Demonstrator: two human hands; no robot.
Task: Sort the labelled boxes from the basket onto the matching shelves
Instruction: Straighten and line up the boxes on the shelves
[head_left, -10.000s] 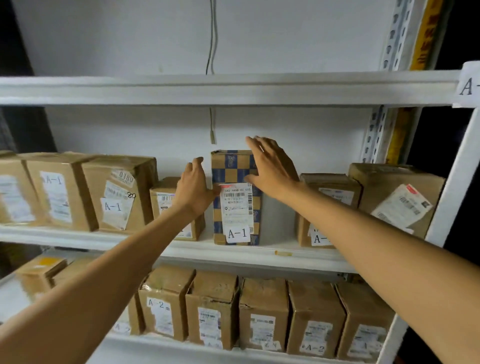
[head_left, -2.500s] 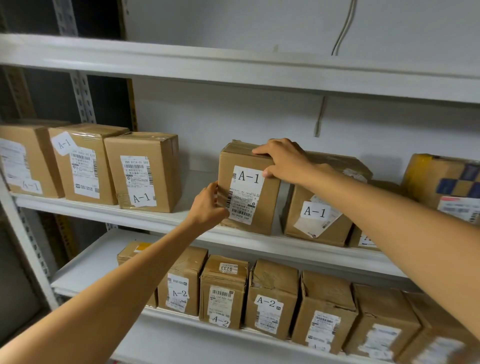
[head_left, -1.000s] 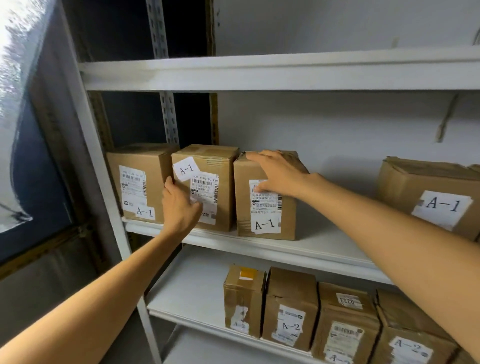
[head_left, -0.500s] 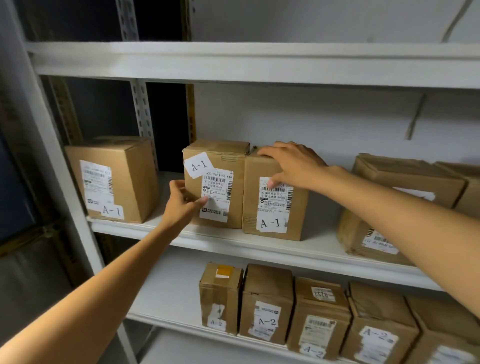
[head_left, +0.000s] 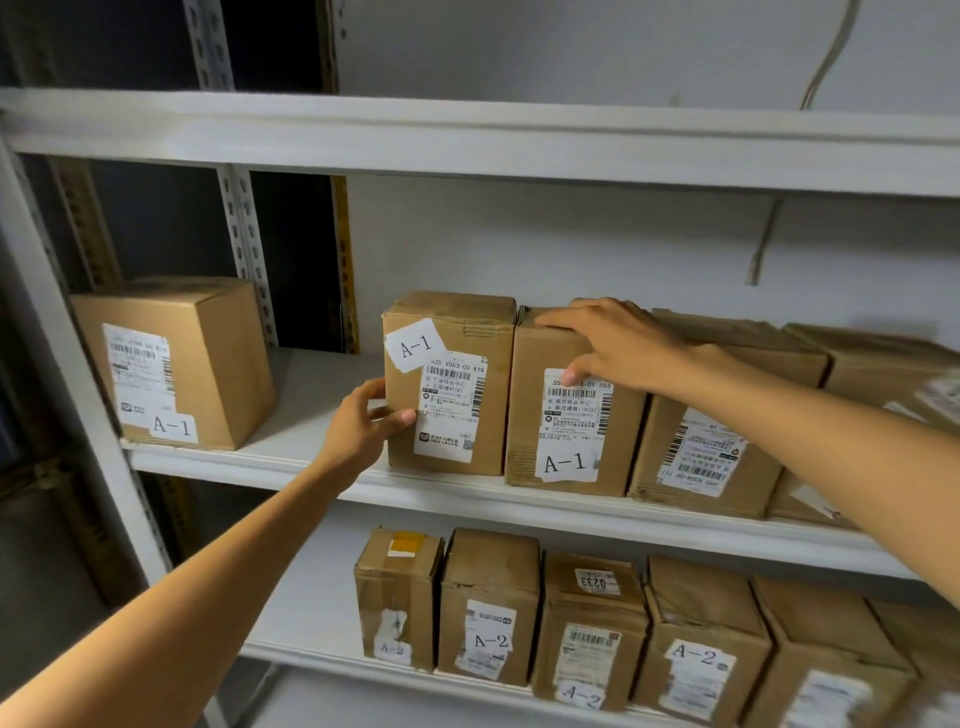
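Two brown boxes labelled A-1 stand side by side on the middle white shelf (head_left: 467, 499). My left hand (head_left: 363, 426) grips the left front corner of the left box (head_left: 457, 332), thumb on its front and fingers round its side. My right hand (head_left: 613, 345) lies over the top front edge of the right box (head_left: 530, 415), fingers across the top and thumb down on the label. The basket is out of view.
Another A-1 box (head_left: 208, 353) stands apart at the shelf's left end, with a gap between. More A-1 boxes (head_left: 727, 395) crowd the right. Several A-2 boxes (head_left: 488, 571) line the lower shelf (head_left: 311, 613). A white upright (head_left: 67, 364) bounds the left; another shelf (head_left: 467, 140) runs above.
The two boxes between my hands have slid right, away from the leftmost A-1 box, up against the boxes on the right. My view has swung right with them.
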